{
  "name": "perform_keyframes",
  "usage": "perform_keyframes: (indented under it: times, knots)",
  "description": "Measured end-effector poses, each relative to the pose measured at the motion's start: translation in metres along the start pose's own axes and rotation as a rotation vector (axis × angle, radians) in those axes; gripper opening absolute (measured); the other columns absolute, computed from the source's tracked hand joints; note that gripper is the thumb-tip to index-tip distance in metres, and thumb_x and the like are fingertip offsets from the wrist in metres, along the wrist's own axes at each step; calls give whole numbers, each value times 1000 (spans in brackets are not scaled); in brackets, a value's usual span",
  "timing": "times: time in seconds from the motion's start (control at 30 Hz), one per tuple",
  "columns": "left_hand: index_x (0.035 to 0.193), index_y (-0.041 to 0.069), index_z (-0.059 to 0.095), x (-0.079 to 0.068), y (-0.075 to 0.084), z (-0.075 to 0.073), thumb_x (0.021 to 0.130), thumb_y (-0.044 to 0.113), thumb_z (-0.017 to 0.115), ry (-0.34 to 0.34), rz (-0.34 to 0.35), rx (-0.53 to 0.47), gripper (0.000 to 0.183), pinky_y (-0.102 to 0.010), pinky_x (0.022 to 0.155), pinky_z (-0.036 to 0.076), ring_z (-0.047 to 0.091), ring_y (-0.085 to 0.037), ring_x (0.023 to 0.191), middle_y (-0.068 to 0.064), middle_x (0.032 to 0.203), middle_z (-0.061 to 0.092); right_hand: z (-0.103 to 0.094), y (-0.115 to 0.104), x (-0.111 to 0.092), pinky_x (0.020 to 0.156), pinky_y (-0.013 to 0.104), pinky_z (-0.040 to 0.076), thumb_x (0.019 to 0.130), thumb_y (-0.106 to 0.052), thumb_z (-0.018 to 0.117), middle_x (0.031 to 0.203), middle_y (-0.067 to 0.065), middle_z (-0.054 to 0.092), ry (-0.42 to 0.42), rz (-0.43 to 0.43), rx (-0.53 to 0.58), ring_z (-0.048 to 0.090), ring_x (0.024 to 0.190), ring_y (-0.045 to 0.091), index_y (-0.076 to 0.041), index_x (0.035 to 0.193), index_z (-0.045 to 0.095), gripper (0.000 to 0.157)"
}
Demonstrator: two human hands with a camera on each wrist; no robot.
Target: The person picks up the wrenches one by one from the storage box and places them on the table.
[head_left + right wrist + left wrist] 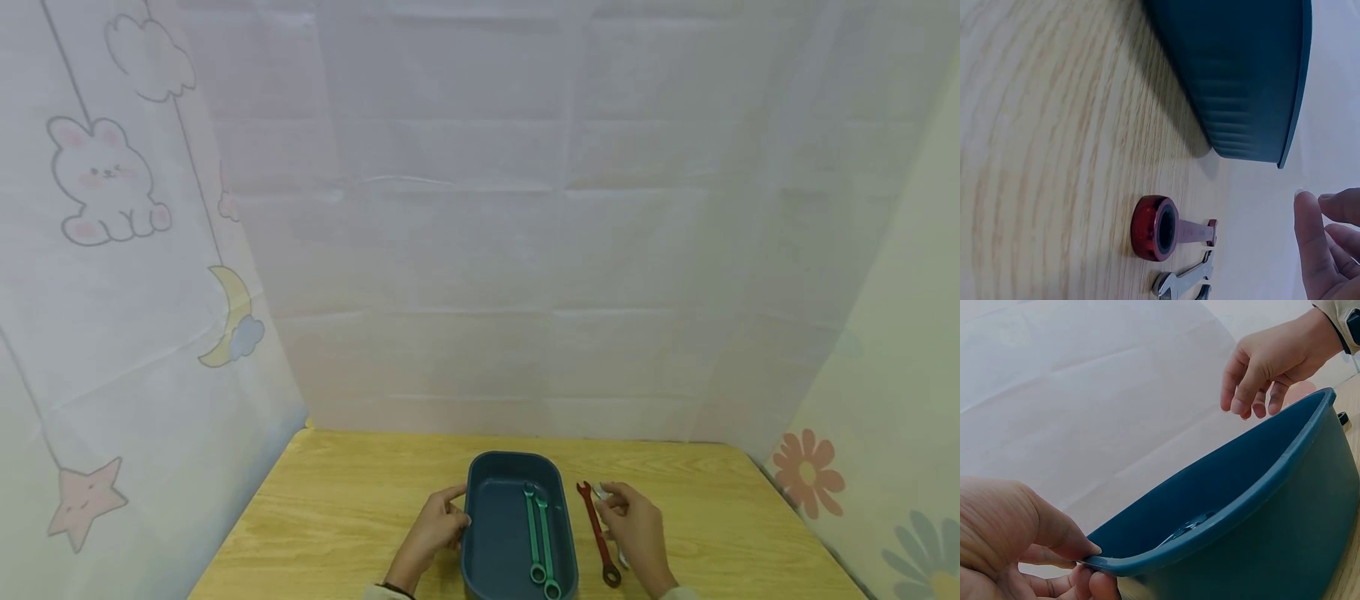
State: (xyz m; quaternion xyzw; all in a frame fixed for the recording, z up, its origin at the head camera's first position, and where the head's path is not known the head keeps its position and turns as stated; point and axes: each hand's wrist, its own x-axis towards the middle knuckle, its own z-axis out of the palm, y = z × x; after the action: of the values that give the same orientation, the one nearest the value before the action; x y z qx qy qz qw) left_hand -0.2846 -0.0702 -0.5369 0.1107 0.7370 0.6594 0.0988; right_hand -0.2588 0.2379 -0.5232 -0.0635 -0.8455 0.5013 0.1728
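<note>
My left hand (435,528) pinches the left rim of a dark blue-green bin (486,537), thumb on the inside and fingers under the lip. Two green combination wrenches, one (533,533) beside the other (547,546), lie along the bin's right side. To the right of the bin, a red ratcheting wrench (1152,229) lies on the table. Alongside it is a silver wrench (1186,277), partly covered by my right hand (636,527) in the head view. That hand hangs above the wrenches with loosely bent fingers and holds nothing.
The wooden table (352,500) carries the bin and wrenches. Another wrench end (1204,292) shows past the silver one. A pale cloth backdrop (480,250) rises behind the table, with printed cloth on both sides.
</note>
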Motion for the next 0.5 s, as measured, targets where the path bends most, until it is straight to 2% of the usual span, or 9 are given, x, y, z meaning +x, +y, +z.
perform_keyframes:
  times: [0.5]
  knots:
    - [134,-2,38,1,-1,0,78,-1,51,1,0,12,57,-24,39,41,47,-10,41,-11,62,58,6,-6,-3,49,31,51,80,-6,66,82,12,63,-21,-33,11,62,63,19,-4,104,62,25]
